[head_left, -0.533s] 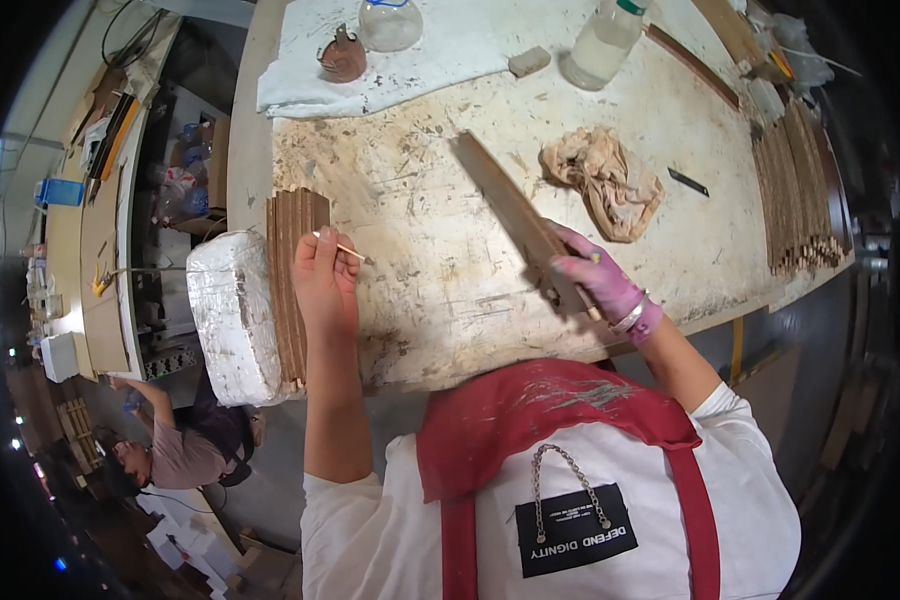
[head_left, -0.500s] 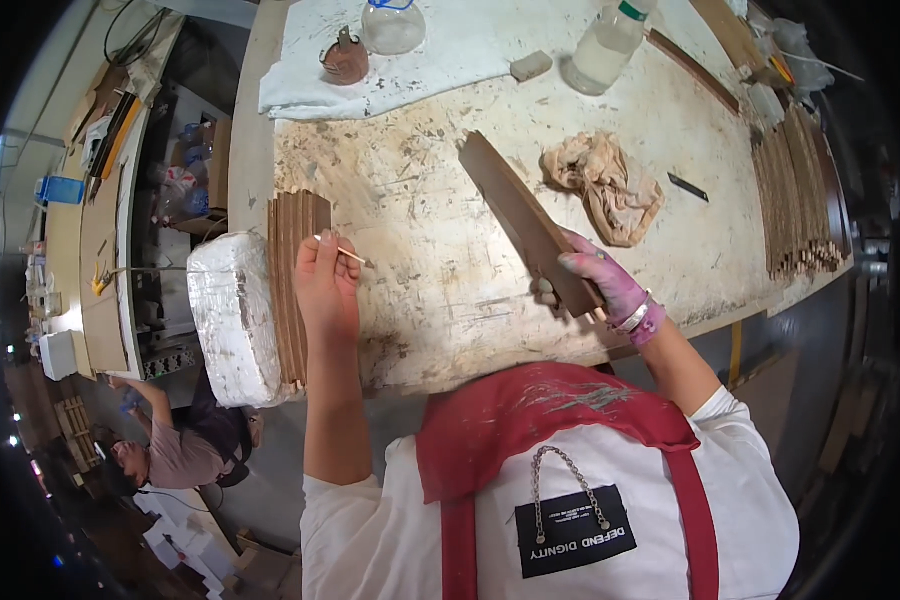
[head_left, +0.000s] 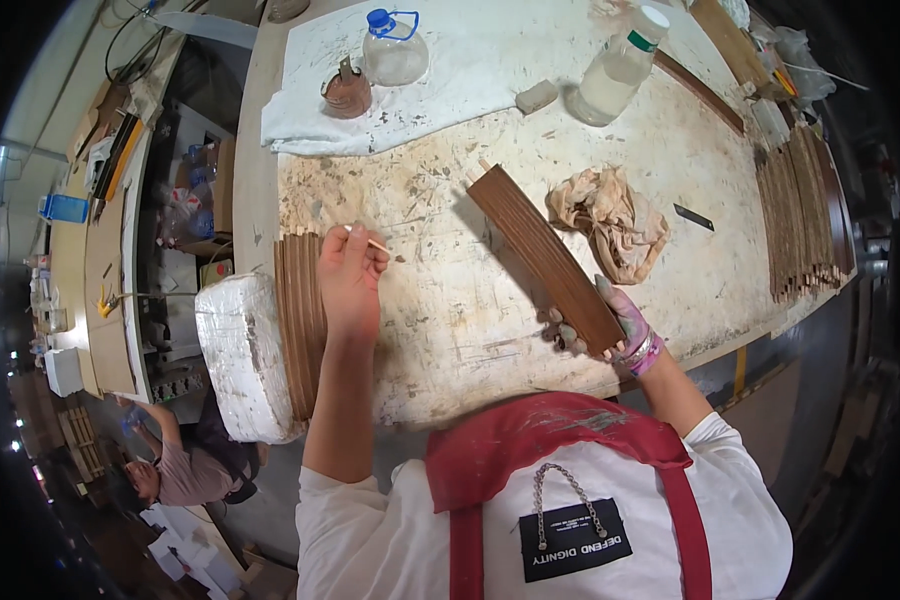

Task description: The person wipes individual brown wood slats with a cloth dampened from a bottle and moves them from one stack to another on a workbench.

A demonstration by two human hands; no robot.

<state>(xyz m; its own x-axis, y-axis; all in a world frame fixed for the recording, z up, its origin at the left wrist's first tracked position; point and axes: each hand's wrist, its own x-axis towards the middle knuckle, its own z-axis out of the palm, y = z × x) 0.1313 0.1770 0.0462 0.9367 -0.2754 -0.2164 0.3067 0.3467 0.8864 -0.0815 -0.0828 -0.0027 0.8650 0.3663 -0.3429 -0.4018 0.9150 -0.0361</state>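
Observation:
My left hand [head_left: 353,285] is closed on a thin pale stick [head_left: 371,240], pinched between thumb and fingertips above the bench. Just left of it stands a row of brown wooden slats [head_left: 298,320] packed side by side. My right hand [head_left: 627,322], stained or covered in purple, grips the near end of a brown wooden board [head_left: 550,262]. The board is held at a slant, its grooved face turned up, and small pale pegs stick out of both ends. Some fingers of that hand are under the board.
A crumpled tan cloth [head_left: 610,225] and a dark blade [head_left: 694,217] lie right of the board. Beyond are a clear bottle [head_left: 610,85], a grey block [head_left: 537,97], a brown cup [head_left: 347,95] and a jug [head_left: 397,55]. More slats [head_left: 798,220] stand at right; a wrapped white block [head_left: 242,350] at left.
My right hand has turned the board, so its broad grooved face now shows. The left hand still holds the stick. The whole view has shifted a little, with the bench lower in it.

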